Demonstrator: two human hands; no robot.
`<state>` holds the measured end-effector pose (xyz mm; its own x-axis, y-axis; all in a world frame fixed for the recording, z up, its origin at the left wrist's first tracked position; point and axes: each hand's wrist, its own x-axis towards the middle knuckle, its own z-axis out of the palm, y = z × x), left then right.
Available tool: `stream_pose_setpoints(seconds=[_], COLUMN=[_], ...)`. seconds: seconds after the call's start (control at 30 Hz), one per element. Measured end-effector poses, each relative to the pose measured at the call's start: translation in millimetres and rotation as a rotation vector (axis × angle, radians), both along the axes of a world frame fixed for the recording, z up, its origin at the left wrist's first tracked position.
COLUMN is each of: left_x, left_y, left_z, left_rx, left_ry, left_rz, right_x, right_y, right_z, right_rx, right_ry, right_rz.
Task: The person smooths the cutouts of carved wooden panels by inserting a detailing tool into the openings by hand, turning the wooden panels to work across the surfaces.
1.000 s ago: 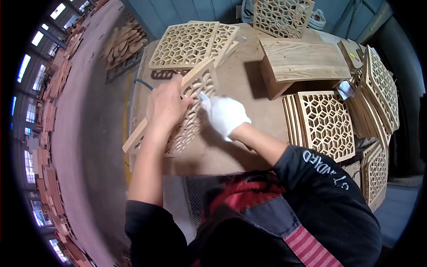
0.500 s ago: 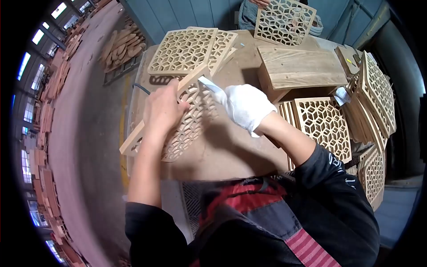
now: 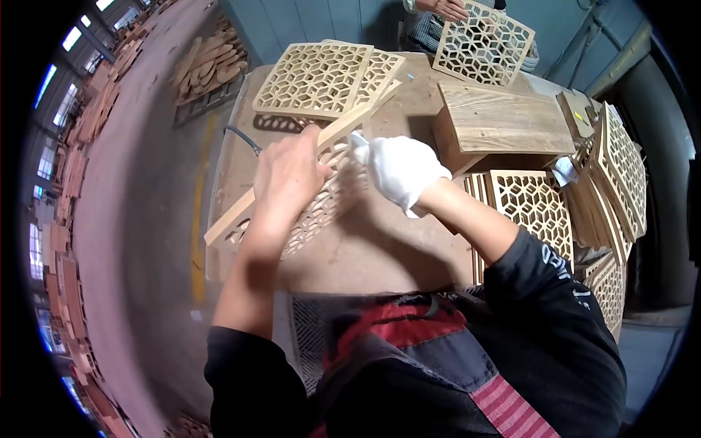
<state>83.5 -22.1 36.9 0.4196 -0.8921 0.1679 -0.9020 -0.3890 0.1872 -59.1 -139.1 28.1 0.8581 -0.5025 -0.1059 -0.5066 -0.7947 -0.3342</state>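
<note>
My bare left hand (image 3: pixel 292 168) is closed over the edge of a wooden lattice panel (image 3: pixel 319 212), which stands tilted on the table with its long plain edge upward. My right hand (image 3: pixel 404 169), in a white glove, is closed on a pale folded strip (image 3: pixel 358 143) that looks like sandpaper. That strip is at the panel's face, just under the upper edge near its far end. The fingertips inside the glove are hidden. Behind the panel lie stacked lattice panels (image 3: pixel 314 77).
A wooden box (image 3: pixel 504 117) stands on the table (image 3: pixel 409 244), with upright panels (image 3: pixel 533 212) in front of it. More panels (image 3: pixel 624 171) lean at the right. Across the table, another person's hand (image 3: pixel 444 9) holds a lattice panel (image 3: pixel 483 45). Wood pieces (image 3: pixel 210 67) are piled on the left.
My right hand has drawn the strip from over the panel's top edge down onto its face. The view has shifted slightly; my left hand keeps its hold on the panel.
</note>
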Motion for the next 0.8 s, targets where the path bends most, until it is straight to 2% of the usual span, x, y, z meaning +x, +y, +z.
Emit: stream_pose_setpoints(seconds=[0.03, 0.07, 0.2, 0.33, 0.43, 0.47, 0.57, 0.6, 0.7, 0.73, 0.8], left_x=[-1, -2, 4, 6, 9, 8, 6, 6, 5, 6, 2], left_y=[1, 1, -3, -6, -6, -7, -5, -5, -4, -4, -5], left_z=[0, 0, -2, 3, 1, 2, 0, -1, 2, 1, 4], left_rx=[-0.019, -0.035, -0.007, 0.031, 0.022, 0.034, 0.016, 0.014, -0.019, -0.014, 0.01], left_ry=[-0.005, -0.011, 0.02, 0.016, 0.028, 0.034, 0.001, 0.001, 0.006, 0.003, 0.052], left_rz=[-0.001, -0.007, -0.005, -0.006, -0.006, -0.007, -0.006, -0.016, -0.033, -0.03, -0.013], right_x=[-4, -6, 6, -9, 4, 14, 21, 11, 0, 5, 20], right_y=[3, 8, -1, -4, -6, -12, -13, -10, -14, -15, -22], right_z=[7, 16, 1, 8, 17, -5, -6, -9, -13, -5, -10], right_rx=[0.051, -0.028, -0.128, 0.112, 0.114, -0.019, -0.127, -0.068, 0.016, 0.043, -0.067], right_ry=[0.026, 0.03, 0.05, 0.01, 0.07, -0.042, 0.009, -0.1, -0.184, -0.047, -0.081], right_rz=[-0.047, 0.007, 0.037, 0.015, 0.01, 0.063, 0.17, 0.098, 0.077, 0.077, 0.194])
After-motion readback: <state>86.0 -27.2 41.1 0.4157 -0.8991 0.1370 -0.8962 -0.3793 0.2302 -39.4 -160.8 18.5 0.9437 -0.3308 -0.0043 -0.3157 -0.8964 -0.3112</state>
